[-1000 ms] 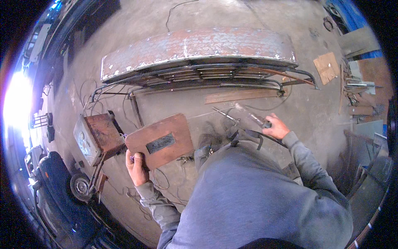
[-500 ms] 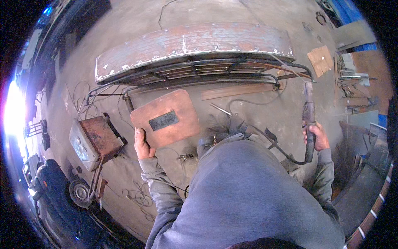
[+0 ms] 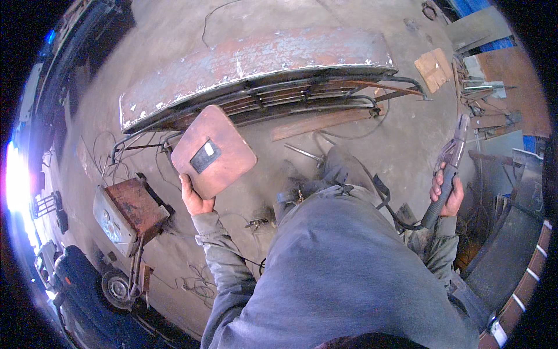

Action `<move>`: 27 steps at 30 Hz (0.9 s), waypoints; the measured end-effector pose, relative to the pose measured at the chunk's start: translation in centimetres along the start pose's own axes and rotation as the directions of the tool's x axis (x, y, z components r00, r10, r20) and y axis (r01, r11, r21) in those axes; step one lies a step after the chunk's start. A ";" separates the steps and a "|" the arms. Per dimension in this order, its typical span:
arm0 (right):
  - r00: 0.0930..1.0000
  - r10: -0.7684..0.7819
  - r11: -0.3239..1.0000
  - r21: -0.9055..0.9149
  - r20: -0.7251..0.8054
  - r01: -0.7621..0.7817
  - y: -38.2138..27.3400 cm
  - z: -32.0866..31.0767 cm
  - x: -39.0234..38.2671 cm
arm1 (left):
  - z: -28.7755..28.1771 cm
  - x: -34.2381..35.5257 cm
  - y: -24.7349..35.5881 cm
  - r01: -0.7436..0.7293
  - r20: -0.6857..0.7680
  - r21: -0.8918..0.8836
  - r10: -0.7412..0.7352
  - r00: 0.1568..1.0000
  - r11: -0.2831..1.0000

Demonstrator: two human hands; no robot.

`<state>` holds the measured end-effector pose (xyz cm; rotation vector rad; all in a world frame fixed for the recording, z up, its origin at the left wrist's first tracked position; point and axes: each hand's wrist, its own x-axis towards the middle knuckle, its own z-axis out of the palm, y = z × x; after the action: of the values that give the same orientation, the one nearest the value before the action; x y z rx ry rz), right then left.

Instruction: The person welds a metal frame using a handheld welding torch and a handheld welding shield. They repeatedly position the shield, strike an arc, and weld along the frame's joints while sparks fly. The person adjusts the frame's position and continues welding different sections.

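Observation:
My left hand [image 3: 196,196] grips the edge of a reddish-brown welding hand shield [image 3: 235,154] with a dark rectangular window, held tilted above the floor. My right hand [image 3: 452,198] is wrapped round the ribbed handle of a welding electrode holder [image 3: 458,139], whose head points up and away. No rod is plainly visible in its jaws. A dark cable [image 3: 404,224] runs from the handle's lower end toward my legs. Ahead lies a long metal bench [image 3: 261,58] with a worn, rust-streaked panel and a dark tubular frame. The shield overlaps the frame's near edge in the view.
A rusty box-shaped machine [image 3: 138,206] stands on the left, near a dark car's wheel [image 3: 116,288]. Loose cable [image 3: 200,285] coils on the floor. A plank [image 3: 325,123] lies below the bench. Cardboard [image 3: 433,70] and metal scraps [image 3: 494,119] lie on the right.
The shield has swung to a steeper tilt and shifted slightly left. My right hand has turned the electrode holder, its head now leaning right. The thin rod seen at its head no longer shows.

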<state>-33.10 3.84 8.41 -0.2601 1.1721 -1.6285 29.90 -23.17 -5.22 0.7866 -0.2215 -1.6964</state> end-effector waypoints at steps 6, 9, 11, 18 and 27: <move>0.998 0.043 0.997 -0.065 0.042 -0.040 -1.9 -0.1 2.2 | -1.7 -1.3 -1.5 -0.021 -0.036 -0.074 0.018 0.999 0.997; 0.991 0.122 0.988 -0.091 -0.047 -0.125 -3.2 -1.7 4.0 | -4.2 -2.4 -3.5 -0.109 -0.332 -0.049 0.087 0.939 0.993; 0.994 0.101 0.984 -0.146 -0.034 -0.105 -4.5 -2.2 5.5 | -0.5 -3.9 -5.7 -0.064 -0.202 -0.078 0.047 0.978 0.995; 0.997 0.061 0.945 -0.324 0.040 -0.045 -11.5 -11.2 10.5 | -1.3 -4.3 -17.1 -0.213 -0.352 -0.087 0.170 0.920 0.973; 0.980 -0.072 0.748 -0.661 -0.183 -0.069 -29.5 -26.6 8.5 | 5.7 -4.2 -30.9 -0.358 -0.535 -0.116 0.245 0.808 0.927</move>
<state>-72.68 10.21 15.29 -0.5619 1.8961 -1.1885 2.29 -11.88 -15.88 0.9559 0.1973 -1.1324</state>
